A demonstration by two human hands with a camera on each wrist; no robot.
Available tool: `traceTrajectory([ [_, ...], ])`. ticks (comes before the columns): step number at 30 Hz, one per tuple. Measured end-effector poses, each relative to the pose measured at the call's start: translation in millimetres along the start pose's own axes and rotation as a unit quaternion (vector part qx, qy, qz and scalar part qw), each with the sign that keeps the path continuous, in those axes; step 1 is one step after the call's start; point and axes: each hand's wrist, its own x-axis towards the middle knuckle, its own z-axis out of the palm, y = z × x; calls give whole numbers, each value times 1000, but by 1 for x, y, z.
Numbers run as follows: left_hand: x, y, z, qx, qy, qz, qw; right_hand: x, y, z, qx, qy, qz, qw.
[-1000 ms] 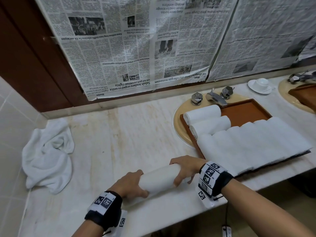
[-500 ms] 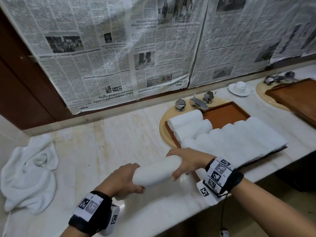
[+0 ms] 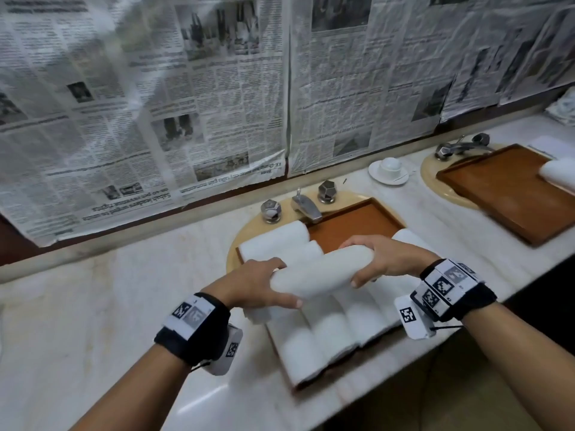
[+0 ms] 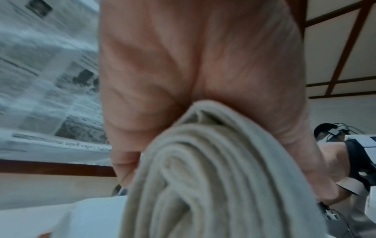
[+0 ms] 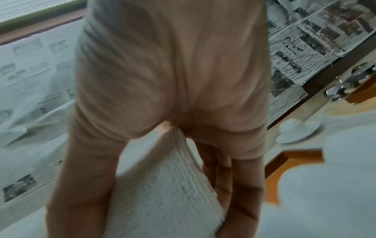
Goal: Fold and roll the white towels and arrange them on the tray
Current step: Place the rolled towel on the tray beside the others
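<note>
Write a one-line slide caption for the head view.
Left hand and right hand carry a rolled white towel above the towel-filled tray.

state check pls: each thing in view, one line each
Held towel: rolled, lifted over the tray, gripped at both ends.
Left hand: grips the roll's left end.
Right hand: grips the right end.
Tray: rolled towels fill most of it, far corner bare.
Second tray: mostly bare, one towel at its right edge.
Cup: upside down on its saucer.
</note>
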Motion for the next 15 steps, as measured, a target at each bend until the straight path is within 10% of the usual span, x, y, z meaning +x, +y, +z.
traceTrajectory([
  [15, 209, 96, 10, -30, 58, -53, 996, 95, 110, -186, -34, 12, 68, 997],
])
